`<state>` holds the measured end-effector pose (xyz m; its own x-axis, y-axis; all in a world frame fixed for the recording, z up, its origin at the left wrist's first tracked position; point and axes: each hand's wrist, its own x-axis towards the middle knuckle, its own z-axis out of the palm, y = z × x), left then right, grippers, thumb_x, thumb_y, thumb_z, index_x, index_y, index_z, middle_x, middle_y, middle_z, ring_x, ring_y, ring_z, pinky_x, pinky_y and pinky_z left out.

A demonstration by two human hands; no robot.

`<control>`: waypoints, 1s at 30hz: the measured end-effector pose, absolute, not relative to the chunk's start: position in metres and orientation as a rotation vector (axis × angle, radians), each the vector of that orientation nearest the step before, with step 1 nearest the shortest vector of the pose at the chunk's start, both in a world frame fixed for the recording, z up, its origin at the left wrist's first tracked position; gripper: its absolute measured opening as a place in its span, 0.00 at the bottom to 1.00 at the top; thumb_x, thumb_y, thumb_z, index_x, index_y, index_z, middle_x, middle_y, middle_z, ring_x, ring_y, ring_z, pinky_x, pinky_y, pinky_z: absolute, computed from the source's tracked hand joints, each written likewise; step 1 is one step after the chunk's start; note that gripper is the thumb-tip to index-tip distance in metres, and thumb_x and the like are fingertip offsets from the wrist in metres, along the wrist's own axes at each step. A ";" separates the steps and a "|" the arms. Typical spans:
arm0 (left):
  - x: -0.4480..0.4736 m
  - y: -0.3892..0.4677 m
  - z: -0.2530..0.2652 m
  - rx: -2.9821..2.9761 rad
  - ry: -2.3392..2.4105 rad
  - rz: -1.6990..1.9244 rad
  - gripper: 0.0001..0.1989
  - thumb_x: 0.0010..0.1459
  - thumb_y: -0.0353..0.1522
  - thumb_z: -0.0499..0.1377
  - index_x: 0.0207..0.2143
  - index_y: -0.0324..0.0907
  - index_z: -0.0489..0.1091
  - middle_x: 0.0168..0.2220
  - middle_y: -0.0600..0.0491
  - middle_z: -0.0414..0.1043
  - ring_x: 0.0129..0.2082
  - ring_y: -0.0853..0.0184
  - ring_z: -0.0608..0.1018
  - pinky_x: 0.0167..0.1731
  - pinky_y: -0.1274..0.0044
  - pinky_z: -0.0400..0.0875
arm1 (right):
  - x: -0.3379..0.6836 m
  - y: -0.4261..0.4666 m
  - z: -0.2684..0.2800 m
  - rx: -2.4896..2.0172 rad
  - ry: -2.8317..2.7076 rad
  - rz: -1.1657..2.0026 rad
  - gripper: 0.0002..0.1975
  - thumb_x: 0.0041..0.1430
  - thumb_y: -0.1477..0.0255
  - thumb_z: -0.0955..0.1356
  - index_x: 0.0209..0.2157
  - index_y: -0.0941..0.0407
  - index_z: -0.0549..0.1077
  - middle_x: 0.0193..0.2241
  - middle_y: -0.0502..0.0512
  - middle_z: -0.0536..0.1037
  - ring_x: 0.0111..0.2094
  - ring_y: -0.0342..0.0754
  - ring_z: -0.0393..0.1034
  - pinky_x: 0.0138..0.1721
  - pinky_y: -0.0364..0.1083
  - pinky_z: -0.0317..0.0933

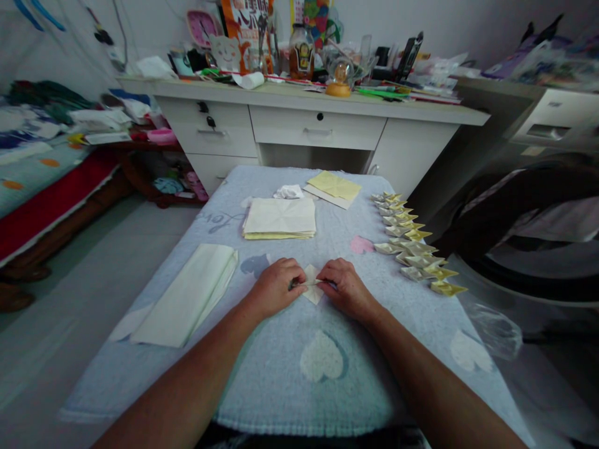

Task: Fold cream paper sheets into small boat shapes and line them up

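Observation:
Between my two hands, near the middle of the cloth-covered table (262, 374), is a small piece of folded pale paper (312, 296) with pointed ends toward and away from me. My left hand (281, 284) pinches its left side, fingers closed. On the right side my right hand (344, 287) pinches it the same way. The fingers hide part of the folds. Just beyond lies a stack of creased paper sheets (281, 216), cream on top with yellow below. Rows of small folded paper boats (414, 246) stand along the table's right side.
Long folded white paper (187, 296) lies at the left. Behind the stack are a crumpled tissue (288, 191) and yellow sheets (334, 184). A cluttered white desk (318, 131) stands beyond the table, a front-loading washing machine (543, 137) at right, a bed (51, 181) at left.

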<state>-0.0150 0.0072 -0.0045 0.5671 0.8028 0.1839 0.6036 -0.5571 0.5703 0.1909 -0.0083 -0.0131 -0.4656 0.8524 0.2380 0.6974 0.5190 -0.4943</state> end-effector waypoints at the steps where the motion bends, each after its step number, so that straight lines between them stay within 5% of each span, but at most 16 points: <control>1: -0.016 0.008 -0.005 2.358 1.151 0.584 0.04 0.52 0.30 0.62 0.26 0.42 0.69 0.29 0.54 0.68 0.34 0.65 0.70 0.35 0.75 0.63 | 0.191 -0.008 -0.013 -1.286 -2.299 0.459 0.02 0.57 0.75 0.69 0.32 0.56 0.75 0.32 0.53 0.74 0.37 0.48 0.63 0.41 0.48 0.52; 13: -0.019 0.009 -0.004 2.307 1.220 0.592 0.05 0.55 0.30 0.58 0.27 0.41 0.71 0.33 0.52 0.68 0.38 0.64 0.71 0.40 0.72 0.63 | 0.192 -0.006 -0.013 -1.498 -2.209 0.466 0.03 0.57 0.70 0.70 0.32 0.55 0.75 0.39 0.55 0.71 0.43 0.52 0.59 0.44 0.53 0.51; 30: -0.019 0.009 -0.013 2.323 1.360 0.634 0.09 0.55 0.34 0.59 0.23 0.42 0.71 0.31 0.52 0.67 0.37 0.63 0.69 0.41 0.70 0.62 | 0.185 -0.005 -0.017 -1.679 -2.129 0.367 0.09 0.58 0.66 0.69 0.27 0.55 0.74 0.36 0.57 0.69 0.41 0.53 0.59 0.41 0.53 0.52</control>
<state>-0.0195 0.0090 -0.0128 0.4319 0.8814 0.1914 0.7128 -0.4636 0.5263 0.1855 -0.0054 -0.0172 -0.1963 0.9692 0.1490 0.8631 0.2429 -0.4428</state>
